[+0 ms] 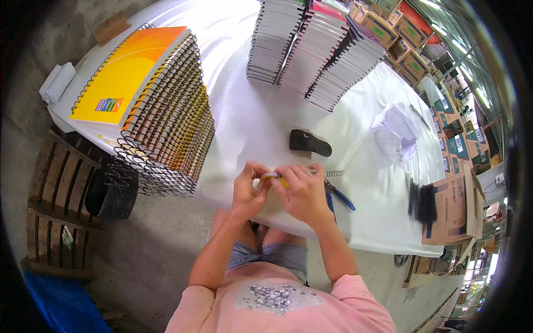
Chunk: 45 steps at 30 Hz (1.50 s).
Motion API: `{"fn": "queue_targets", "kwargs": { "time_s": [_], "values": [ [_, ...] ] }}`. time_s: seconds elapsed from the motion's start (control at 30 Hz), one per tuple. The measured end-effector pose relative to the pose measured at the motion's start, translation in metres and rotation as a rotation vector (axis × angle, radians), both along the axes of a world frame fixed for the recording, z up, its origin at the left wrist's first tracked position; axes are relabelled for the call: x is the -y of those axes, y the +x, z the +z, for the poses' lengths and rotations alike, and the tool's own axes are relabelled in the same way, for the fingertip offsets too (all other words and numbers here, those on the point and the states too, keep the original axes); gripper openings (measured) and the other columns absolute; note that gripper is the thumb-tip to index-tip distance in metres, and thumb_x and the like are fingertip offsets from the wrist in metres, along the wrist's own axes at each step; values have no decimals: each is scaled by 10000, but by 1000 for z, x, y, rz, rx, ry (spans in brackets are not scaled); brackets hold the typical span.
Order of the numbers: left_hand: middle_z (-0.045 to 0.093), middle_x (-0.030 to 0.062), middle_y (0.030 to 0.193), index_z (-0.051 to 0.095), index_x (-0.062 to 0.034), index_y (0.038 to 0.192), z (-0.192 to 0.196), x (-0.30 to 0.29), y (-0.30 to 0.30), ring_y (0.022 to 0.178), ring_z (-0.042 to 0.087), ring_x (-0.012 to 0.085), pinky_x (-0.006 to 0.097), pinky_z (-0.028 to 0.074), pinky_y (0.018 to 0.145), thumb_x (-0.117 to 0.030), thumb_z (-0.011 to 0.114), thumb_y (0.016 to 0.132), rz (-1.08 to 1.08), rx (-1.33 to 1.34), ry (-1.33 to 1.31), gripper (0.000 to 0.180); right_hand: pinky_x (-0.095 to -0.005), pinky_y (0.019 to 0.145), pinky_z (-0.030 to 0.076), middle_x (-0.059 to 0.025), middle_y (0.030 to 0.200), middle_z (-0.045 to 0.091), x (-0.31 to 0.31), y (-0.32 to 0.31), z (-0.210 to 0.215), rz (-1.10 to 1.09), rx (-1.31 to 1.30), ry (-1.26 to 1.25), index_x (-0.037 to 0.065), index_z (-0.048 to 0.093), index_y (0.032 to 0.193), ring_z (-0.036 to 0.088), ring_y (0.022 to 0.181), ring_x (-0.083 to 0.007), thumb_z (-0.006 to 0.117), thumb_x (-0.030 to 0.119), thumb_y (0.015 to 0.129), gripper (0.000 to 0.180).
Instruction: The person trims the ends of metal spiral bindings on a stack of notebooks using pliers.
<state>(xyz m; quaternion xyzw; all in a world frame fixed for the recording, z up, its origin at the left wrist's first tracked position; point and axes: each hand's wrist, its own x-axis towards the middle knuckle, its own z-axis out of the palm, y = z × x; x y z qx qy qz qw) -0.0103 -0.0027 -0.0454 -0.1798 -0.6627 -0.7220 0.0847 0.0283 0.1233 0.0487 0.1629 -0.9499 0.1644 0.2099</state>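
Observation:
My left hand [250, 187] and my right hand [302, 190] meet over the near edge of the white-covered table. Both pinch a small yellow thing with a pale, curved upper edge [270, 175]. Its kind is hard to make out, since the fingers cover most of it. Beside my right hand lie blue-handled pliers [342, 198], partly hidden behind the hand. A short wire coil [335, 173] sticks out just past my right fingers. Farther back, a black, bent, rounded object [310, 142] rests on the tabletop.
Spiral-bound notebooks with yellow-orange covers [130, 72] are stacked at left, their coils overhanging the table edge. Tall stacks of bound books [311, 61] stand at the back. Crumpled white plastic [395, 133], black coils [422, 201] and a cardboard box [451, 208] are at right.

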Motion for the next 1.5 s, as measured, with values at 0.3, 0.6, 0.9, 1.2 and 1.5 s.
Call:
{"fn": "queue_targets", "kwargs": {
  "time_s": [0.3,0.6,0.9,1.2,1.5],
  "values": [
    [583,81,782,506,-20,898,10,-1,4,715,586,165,286,483,697,54,639,747,-5,-28,13,214,-386,720,366,-17,675,616,11,-2,-13,-241,-82,-89,109,612,683,594,696,-195,614,237,784,163],
    [567,36,899,479,-48,895,19,19,-3,852,556,112,268,464,815,100,658,732,-310,166,-57,284,-386,784,454,-166,1007,577,-99,-47,13,22,531,-495,53,533,1124,585,801,-320,610,164,768,380],
    [588,37,893,518,-42,853,20,24,-12,857,580,128,278,500,767,165,631,686,-333,297,47,289,-294,824,479,-100,973,659,-93,-49,-9,41,496,-1184,-52,589,1046,613,898,-170,497,-95,705,356],
    [602,18,792,548,-47,797,15,19,-11,798,586,106,260,499,718,147,666,654,-305,329,98,268,-301,855,485,-127,924,671,-55,-26,-20,645,480,-1254,-51,666,915,628,900,-191,555,-83,727,220],
    [582,-3,828,550,-57,820,17,19,-12,793,560,86,243,460,747,74,713,682,-330,278,6,250,-291,846,471,-80,951,666,-58,-30,-15,194,601,-873,-15,671,912,604,933,-155,550,-108,708,255]
  ]
}}
